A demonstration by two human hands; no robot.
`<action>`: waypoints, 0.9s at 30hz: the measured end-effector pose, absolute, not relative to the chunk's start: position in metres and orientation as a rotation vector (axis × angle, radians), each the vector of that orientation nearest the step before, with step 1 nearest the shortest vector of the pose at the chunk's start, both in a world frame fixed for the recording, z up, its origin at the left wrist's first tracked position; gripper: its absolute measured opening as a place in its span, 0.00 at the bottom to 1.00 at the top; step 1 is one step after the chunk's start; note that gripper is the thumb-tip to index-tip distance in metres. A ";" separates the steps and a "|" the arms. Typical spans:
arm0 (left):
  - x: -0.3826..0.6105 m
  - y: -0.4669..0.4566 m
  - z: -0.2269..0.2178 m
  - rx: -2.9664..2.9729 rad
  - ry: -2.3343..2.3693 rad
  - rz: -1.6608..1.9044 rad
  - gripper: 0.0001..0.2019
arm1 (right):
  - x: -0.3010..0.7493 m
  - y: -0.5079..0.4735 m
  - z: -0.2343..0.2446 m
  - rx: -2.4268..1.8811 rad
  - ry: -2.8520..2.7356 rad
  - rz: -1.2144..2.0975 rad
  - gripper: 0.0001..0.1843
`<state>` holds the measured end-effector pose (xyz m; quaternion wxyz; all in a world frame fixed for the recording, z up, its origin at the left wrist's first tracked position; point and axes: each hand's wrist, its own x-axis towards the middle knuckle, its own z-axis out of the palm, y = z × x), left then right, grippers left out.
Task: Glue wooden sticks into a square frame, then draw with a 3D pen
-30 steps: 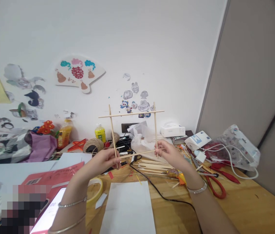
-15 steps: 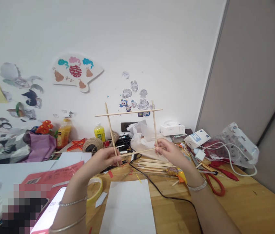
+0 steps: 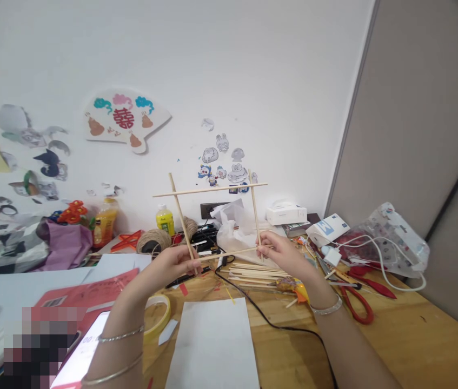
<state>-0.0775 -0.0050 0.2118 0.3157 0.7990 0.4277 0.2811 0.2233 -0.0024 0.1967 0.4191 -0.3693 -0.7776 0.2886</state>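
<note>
Head | stick frame (image 3: 212, 189) leaned further left | hands (image 3: 174, 263) still gripping

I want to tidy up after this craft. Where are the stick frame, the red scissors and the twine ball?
stick frame (image 3: 209, 189), head view, on its top crossbar.
red scissors (image 3: 362, 310), head view, on the near handle loop.
twine ball (image 3: 154, 240), head view, on its wound side.

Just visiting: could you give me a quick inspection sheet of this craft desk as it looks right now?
Surface: wooden table, crowded.
Job's things: stick frame, four thin sticks crossed in a square, held upright above the table.
Clutter: white paper, tape roll, loose sticks, red scissors, twine ball, bottles.
Hands: left hand and right hand pinch the frame's lower corners.
Cables: black cable; white charger cable.
Surroundings: white wall with stickers.
</note>
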 end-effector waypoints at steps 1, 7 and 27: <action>-0.078 -0.005 0.213 2.093 1.137 0.749 0.16 | 0.223 -0.002 0.197 -0.926 -1.954 0.734 0.02; -0.081 -0.011 0.223 1.743 1.006 1.303 0.24 | 0.221 0.000 0.192 -0.926 -1.969 0.832 0.02; -0.042 -0.030 0.234 1.418 0.663 1.591 0.15 | 0.219 -0.022 0.208 -0.538 -1.637 0.927 0.16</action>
